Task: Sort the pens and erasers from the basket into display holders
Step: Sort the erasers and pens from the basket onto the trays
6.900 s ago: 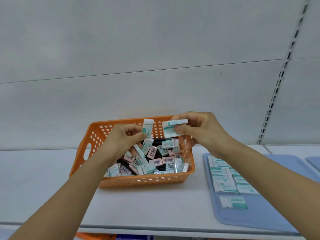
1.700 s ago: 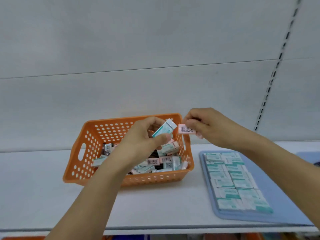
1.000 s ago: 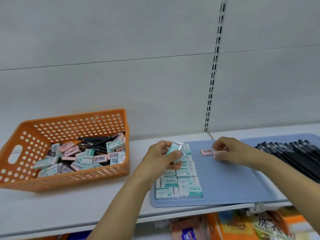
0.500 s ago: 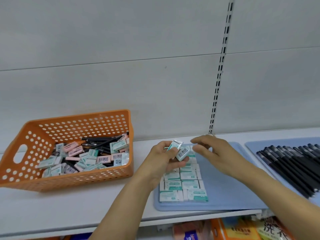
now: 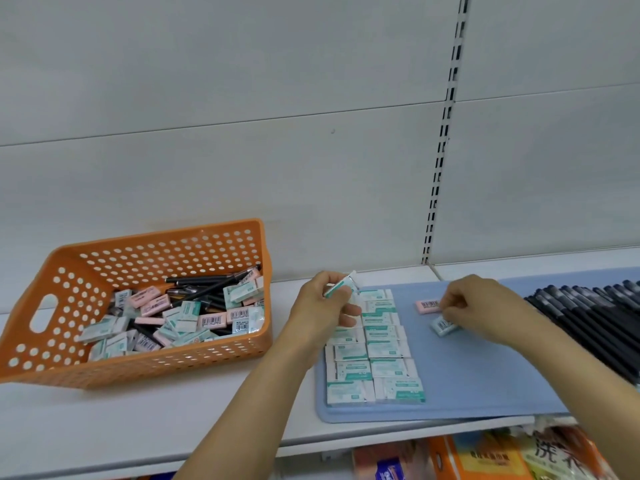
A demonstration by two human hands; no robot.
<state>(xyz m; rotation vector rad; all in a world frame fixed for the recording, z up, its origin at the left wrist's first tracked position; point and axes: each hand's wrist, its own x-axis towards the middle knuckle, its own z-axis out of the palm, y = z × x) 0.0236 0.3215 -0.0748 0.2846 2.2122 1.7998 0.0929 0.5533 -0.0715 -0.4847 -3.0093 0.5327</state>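
Note:
An orange basket (image 5: 221,358) on the white shelf holds several green-white erasers, pink erasers and black pens. To its right lies a blue mat (image 5: 485,382) with two columns of green-white erasers (image 5: 375,351). My left hand (image 5: 322,306) hovers over the columns' far end, shut on a green-white eraser (image 5: 341,284). My right hand (image 5: 481,306) rests on the mat's middle, its fingers pinching another green-white eraser (image 5: 443,325) against the mat. A single pink eraser (image 5: 427,305) lies just left of that hand.
Several black pens (image 5: 595,317) lie in a row on a second blue mat at the right. The shelf's back wall has a slotted upright (image 5: 440,168). Packaged goods (image 5: 485,455) show on the shelf below the front edge.
My right hand took an eraser from my left hand and carried it right, down onto the mat beside the pink eraser. My left hand keeps one eraser.

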